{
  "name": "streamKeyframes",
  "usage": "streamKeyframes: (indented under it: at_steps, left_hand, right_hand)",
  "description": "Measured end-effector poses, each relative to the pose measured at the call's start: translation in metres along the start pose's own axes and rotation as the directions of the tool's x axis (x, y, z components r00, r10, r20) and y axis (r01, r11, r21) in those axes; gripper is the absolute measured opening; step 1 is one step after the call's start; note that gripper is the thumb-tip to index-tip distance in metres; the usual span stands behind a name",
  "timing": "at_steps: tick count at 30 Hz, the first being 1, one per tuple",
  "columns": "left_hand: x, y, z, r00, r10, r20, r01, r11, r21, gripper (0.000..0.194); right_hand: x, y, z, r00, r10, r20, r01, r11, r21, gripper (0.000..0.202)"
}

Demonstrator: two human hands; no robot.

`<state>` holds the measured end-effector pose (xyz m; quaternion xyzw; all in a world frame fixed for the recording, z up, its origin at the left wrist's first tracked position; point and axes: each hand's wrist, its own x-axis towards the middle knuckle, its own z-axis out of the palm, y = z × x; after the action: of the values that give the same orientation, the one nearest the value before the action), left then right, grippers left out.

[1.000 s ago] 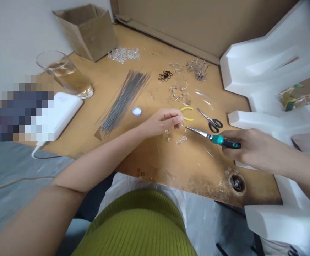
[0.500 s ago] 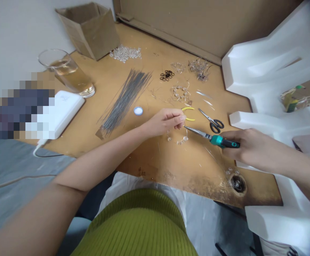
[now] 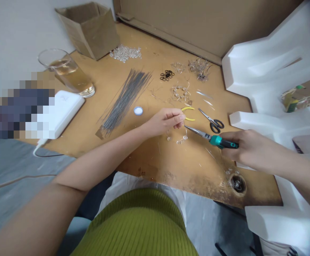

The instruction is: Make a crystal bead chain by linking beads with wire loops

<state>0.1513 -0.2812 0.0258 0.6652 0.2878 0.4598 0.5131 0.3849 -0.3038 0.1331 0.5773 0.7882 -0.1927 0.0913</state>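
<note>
- Head view: left hand (image 3: 169, 120) pinched tight on the beaded wire loop (image 3: 181, 141), which hangs just below that grasp.
- Right hand (image 3: 244, 145) wrapped round the long-nose pliers (image 3: 216, 140); nose points at the loop's upper end, contact unclear.
- Judgement: pinch firmly, seat the nose squarely on bare wire, squeeze lightly; stray pressure could kink it.

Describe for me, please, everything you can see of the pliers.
The pliers have tapering, shiny jaws, apparently metal and nearly closed, and a teal-and-black handle. The right hand holds the handle, hiding part of it. They point left over the table, tips beside the beaded wire; whether they touch is unclear.
</note>
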Motion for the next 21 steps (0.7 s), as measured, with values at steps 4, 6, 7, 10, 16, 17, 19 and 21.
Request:
streamKeyframes:
  at_steps: [4, 6, 7, 10, 16, 17, 19, 21]
  left_hand:
    - [0.000, -0.004, 0.001, 1.000, -0.008, -0.019, 0.008, 1.000, 0.007, 0.042]
    - [0.000, -0.005, 0.002, 1.000, -0.009, -0.025, 0.009, 1.000, 0.015, 0.042]
    - [0.000, -0.006, 0.002, 1.000, -0.008, -0.027, 0.008, 1.000, 0.021, 0.041]
    - [0.000, -0.006, 0.002, 1.000, -0.004, -0.025, 0.005, 0.999, 0.033, 0.040]
    - [0.001, -0.008, -0.001, 0.999, 0.014, -0.033, -0.012, 0.998, 0.059, 0.040]
    - [0.001, -0.008, -0.002, 0.999, 0.022, -0.039, -0.019, 0.998, 0.065, 0.039]
    - [0.001, -0.007, -0.005, 0.997, 0.045, -0.066, -0.040, 0.996, 0.075, 0.037]
    - [0.001, -0.005, -0.008, 0.993, 0.075, -0.089, -0.069, 0.995, 0.071, 0.035]
  right_hand:
    - [0.001, -0.003, 0.002, 0.998, 0.033, 0.050, -0.024, 0.985, -0.169, 0.015]
    - [0.001, -0.003, 0.005, 0.999, 0.044, -0.013, -0.046, 0.972, -0.229, 0.016]
    - [0.001, -0.003, 0.007, 0.998, 0.053, -0.033, -0.059, 0.968, -0.245, 0.017]
    - [0.001, -0.002, 0.012, 0.996, 0.067, -0.054, -0.079, 0.954, -0.288, 0.021]
    - [0.004, 0.001, 0.015, 1.000, 0.029, 0.004, -0.026, 0.944, -0.328, 0.032]
    - [0.004, 0.003, 0.016, 1.000, 0.016, 0.024, -0.007, 0.951, -0.310, 0.034]
    - [0.005, 0.006, 0.021, 0.999, 0.006, 0.044, 0.007, 0.961, -0.278, 0.038]
    - [0.006, 0.007, 0.030, 0.999, 0.031, 0.014, -0.026, 0.956, -0.292, 0.039]
